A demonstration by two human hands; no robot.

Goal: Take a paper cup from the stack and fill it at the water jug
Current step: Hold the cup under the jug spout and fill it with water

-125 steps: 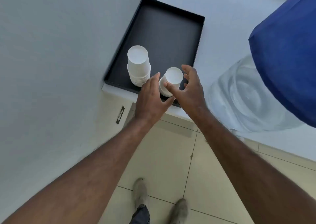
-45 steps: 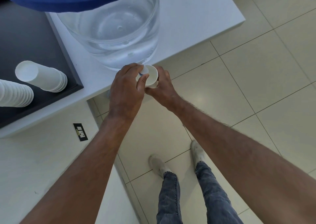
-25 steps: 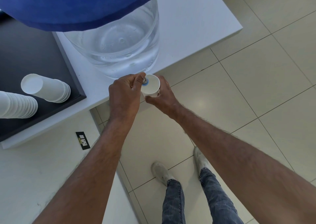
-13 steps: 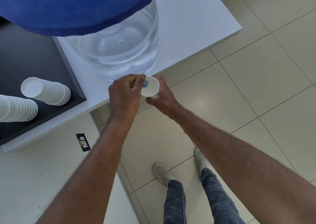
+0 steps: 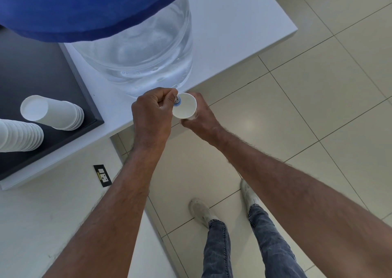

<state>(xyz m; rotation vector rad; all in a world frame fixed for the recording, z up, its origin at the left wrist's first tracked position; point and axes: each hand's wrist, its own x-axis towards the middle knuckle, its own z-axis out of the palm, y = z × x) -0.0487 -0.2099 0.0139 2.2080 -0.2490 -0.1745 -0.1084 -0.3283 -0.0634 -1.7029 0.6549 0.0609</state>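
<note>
- My right hand (image 5: 199, 116) has its grip wrapped round a white paper cup (image 5: 184, 108), held upright with the mouth open toward the camera.
- Cup sits just off the front edge of the white tabletop (image 5: 233, 33), over the tiled floor (image 5: 318, 108), right below the base of the water jug (image 5: 144, 54).
- My left hand (image 5: 151, 113) is a curled fist, its grip pinching a small tap (image 5: 176, 102) with a blue ring, which sits at the cup's left rim.
- I can't tell if water is running; the inside of the cup just reads white.
- Jug is clear plastic with water in it and a blue cover (image 5: 84, 8) over the top, standing on the tabletop near the front edge.
- Left of the jug there's a black tray (image 5: 31, 65) on the tabletop, with a cup stack (image 5: 53, 113) upside down in it and a second stack (image 5: 19, 136) beside that, cut off by the left frame edge.
- Black wall socket (image 5: 102, 175) on the white surface below the tabletop.
- Lower down I see jeans and light shoes (image 5: 199, 212) on the floor.
</note>
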